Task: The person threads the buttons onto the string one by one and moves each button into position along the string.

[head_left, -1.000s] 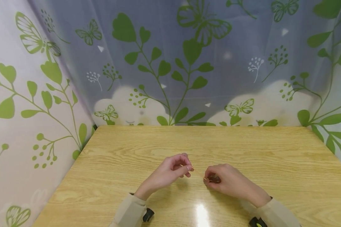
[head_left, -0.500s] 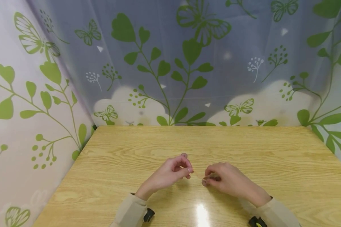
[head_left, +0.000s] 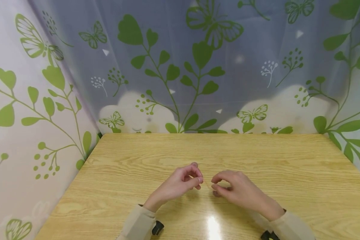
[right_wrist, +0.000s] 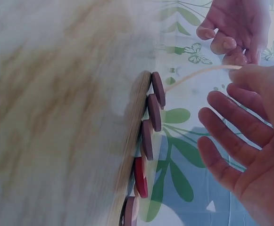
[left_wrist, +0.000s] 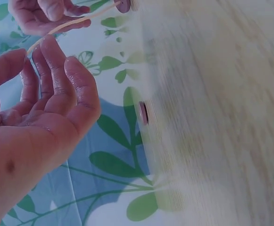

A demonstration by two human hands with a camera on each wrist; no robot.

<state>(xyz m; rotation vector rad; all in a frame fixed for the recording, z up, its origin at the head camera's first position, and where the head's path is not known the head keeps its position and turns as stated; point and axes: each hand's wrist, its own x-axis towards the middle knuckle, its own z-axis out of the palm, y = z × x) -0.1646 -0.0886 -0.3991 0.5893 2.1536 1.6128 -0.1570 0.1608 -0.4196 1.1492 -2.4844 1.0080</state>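
Here, a thin cord (right_wrist: 193, 75) stretches between both hands: left hand (head_left: 180, 181) pinches its left end, right hand (head_left: 237, 190) pinches the right (buttons (right_wrist: 148, 127) lie just beside).

The right hand (right_wrist: 250, 155) fills the lower right, fingers spread, pinching a thin pale cord (right_wrist: 193, 75) at its top. The cord runs to the topmost of several dark buttons (right_wrist: 148, 127) lined on the table (right_wrist: 56, 94). The left hand (right_wrist: 236, 23) curls above.
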